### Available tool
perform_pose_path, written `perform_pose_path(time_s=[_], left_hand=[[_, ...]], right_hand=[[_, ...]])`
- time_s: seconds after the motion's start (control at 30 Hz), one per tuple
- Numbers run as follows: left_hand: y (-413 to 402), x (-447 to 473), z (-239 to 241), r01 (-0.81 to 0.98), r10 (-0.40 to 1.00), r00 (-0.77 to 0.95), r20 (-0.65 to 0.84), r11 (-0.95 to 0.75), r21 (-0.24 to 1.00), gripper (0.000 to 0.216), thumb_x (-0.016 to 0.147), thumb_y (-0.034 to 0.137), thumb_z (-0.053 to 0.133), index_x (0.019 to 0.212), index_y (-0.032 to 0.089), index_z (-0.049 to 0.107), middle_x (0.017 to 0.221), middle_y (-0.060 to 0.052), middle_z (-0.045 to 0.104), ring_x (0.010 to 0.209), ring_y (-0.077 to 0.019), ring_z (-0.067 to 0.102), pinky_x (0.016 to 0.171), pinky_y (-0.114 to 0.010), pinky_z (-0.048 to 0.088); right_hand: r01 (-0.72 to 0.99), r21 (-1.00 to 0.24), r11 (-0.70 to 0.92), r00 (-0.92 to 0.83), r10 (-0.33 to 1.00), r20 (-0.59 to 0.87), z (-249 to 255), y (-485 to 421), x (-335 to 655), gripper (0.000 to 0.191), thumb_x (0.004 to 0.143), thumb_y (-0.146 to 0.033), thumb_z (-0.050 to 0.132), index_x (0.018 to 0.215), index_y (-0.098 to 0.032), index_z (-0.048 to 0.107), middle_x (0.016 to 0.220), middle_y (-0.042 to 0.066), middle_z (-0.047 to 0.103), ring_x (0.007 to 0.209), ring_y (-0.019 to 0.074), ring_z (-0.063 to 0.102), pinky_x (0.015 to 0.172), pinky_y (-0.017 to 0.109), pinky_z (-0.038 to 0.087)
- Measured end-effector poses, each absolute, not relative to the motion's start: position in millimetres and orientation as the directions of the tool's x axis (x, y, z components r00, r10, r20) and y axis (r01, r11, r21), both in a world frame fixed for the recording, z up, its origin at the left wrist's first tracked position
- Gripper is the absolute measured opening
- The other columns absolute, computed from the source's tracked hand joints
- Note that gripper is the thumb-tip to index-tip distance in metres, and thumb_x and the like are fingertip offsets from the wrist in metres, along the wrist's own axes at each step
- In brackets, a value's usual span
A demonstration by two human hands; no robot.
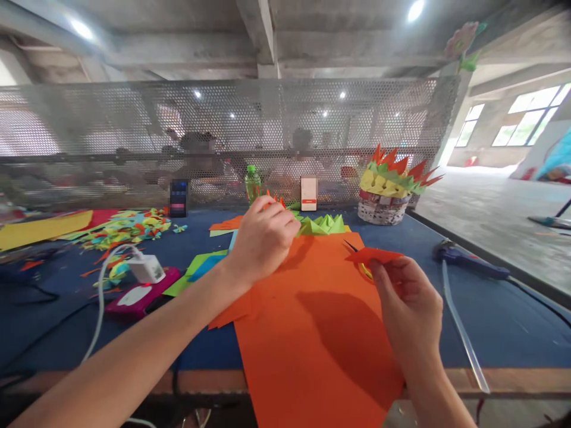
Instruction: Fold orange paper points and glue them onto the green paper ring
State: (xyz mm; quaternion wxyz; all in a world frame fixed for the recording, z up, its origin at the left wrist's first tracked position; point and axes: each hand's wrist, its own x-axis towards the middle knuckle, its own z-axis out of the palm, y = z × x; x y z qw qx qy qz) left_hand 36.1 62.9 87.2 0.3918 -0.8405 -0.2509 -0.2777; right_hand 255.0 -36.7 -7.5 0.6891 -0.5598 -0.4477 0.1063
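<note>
My right hand [413, 303] pinches a small folded orange paper piece [377, 255] between thumb and fingers, above a large orange paper sheet [285, 356]. Partly behind that piece lies a pair of scissors [366, 272] with yellow handles and a dark pointed blade. My left hand [265, 238] is over the far left part of the sheet, its fingers curled; whatever they grip is hidden. Orange pointed paper pieces [275, 201] show just behind it. Green folded paper points [323, 224] stand at the sheet's far edge.
A paper-decorated basket [384, 202] stands at the back right, near a glue gun [473, 261] with a long glue stick. Leftward are a power strip [143, 294] with a white charger [147, 268] and paper scraps [125, 232]. A green bottle [253, 183] and phones [308, 193] line the mesh screen [267, 119].
</note>
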Motion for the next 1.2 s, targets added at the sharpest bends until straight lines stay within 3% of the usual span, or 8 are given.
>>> perform_pose_path(time_s=[0.27, 0.47, 0.67, 0.87, 0.97, 1.03, 1.1, 1.2], left_hand=[[76, 41, 115, 0.645, 0.172, 0.700, 0.693, -0.568, -0.511, 0.029, 0.096, 0.009, 0.052, 0.083, 0.015, 0.077, 0.079, -0.006, 0.076, 0.080, -0.0230, 0.067, 0.087, -0.044, 0.046], [-1, 37, 75, 0.501, 0.112, 0.789, 0.604, -0.687, -0.527, 0.032, 0.098, 0.005, 0.046, 0.087, 0.014, 0.075, 0.082, -0.006, 0.075, 0.080, -0.0211, 0.065, 0.092, -0.045, 0.048], [-39, 29, 29, 0.424, 0.161, 0.799, 0.580, -0.834, -0.354, 0.032, 0.098, 0.004, 0.046, 0.082, 0.014, 0.071, 0.076, -0.004, 0.071, 0.078, -0.0200, 0.064, 0.101, -0.048, 0.045], [-38, 22, 33, 0.369, 0.333, 0.827, 0.453, -0.930, 0.011, 0.023, 0.093, 0.017, 0.067, 0.116, 0.016, 0.067, 0.097, -0.003, 0.074, 0.091, -0.0200, 0.067, 0.103, -0.043, 0.045], [-35, 22, 43, 0.351, 0.431, 0.767, 0.475, -0.902, 0.252, 0.024, 0.087, 0.024, 0.080, 0.107, 0.019, 0.068, 0.098, 0.000, 0.075, 0.091, -0.0182, 0.068, 0.095, -0.037, 0.048], [-33, 22, 48, 0.356, 0.469, 0.762, 0.447, -0.880, 0.316, 0.021, 0.083, 0.025, 0.083, 0.097, 0.019, 0.069, 0.091, 0.001, 0.074, 0.088, -0.0182, 0.067, 0.093, -0.038, 0.049], [-36, 23, 50, 0.371, 0.444, 0.780, 0.441, -0.896, 0.245, 0.014, 0.087, 0.026, 0.079, 0.093, 0.018, 0.070, 0.089, 0.000, 0.073, 0.087, -0.0196, 0.067, 0.095, -0.040, 0.049], [-51, 28, 42, 0.407, 0.306, 0.769, 0.561, -0.911, -0.062, 0.010, 0.097, 0.018, 0.063, 0.093, 0.015, 0.072, 0.093, -0.004, 0.076, 0.095, -0.0230, 0.068, 0.110, -0.047, 0.042]], right_hand=[[0.321, -0.849, 0.420, 0.631, 0.574, 0.522, -9, -36, 257, 0.035, 0.087, -0.051, 0.071, 0.104, -0.020, 0.072, 0.093, 0.006, 0.077, 0.078, 0.0172, 0.070, 0.070, 0.028, 0.052], [0.309, -0.825, 0.473, 0.645, 0.533, 0.547, -9, -37, 256, 0.029, 0.086, -0.047, 0.074, 0.100, -0.021, 0.071, 0.090, 0.005, 0.075, 0.075, 0.0153, 0.069, 0.069, 0.027, 0.053], [0.335, -0.806, 0.488, 0.595, 0.554, 0.583, -8, -41, 249, 0.026, 0.086, -0.043, 0.075, 0.099, -0.022, 0.071, 0.090, 0.004, 0.074, 0.078, 0.0161, 0.069, 0.073, 0.029, 0.055], [0.383, -0.805, 0.454, 0.472, 0.653, 0.592, -11, -49, 243, 0.019, 0.087, -0.040, 0.074, 0.094, -0.023, 0.069, 0.086, 0.001, 0.073, 0.076, 0.0138, 0.067, 0.071, 0.025, 0.051], [0.458, -0.764, 0.456, 0.360, 0.690, 0.628, -17, -54, 244, 0.013, 0.090, -0.037, 0.070, 0.095, -0.025, 0.068, 0.089, 0.000, 0.073, 0.080, 0.0133, 0.068, 0.073, 0.023, 0.051], [0.500, -0.739, 0.452, 0.307, 0.705, 0.639, -21, -58, 245, 0.011, 0.093, -0.035, 0.068, 0.100, -0.026, 0.068, 0.093, 0.000, 0.074, 0.084, 0.0138, 0.069, 0.075, 0.023, 0.052], [0.529, -0.727, 0.439, 0.284, 0.715, 0.639, -24, -61, 246, 0.012, 0.094, -0.033, 0.067, 0.103, -0.026, 0.068, 0.095, 0.001, 0.075, 0.085, 0.0140, 0.070, 0.075, 0.023, 0.053], [0.567, -0.706, 0.425, 0.263, 0.718, 0.644, -28, -65, 247, 0.012, 0.094, -0.032, 0.067, 0.104, -0.025, 0.068, 0.095, 0.001, 0.075, 0.084, 0.0139, 0.071, 0.073, 0.021, 0.054]])
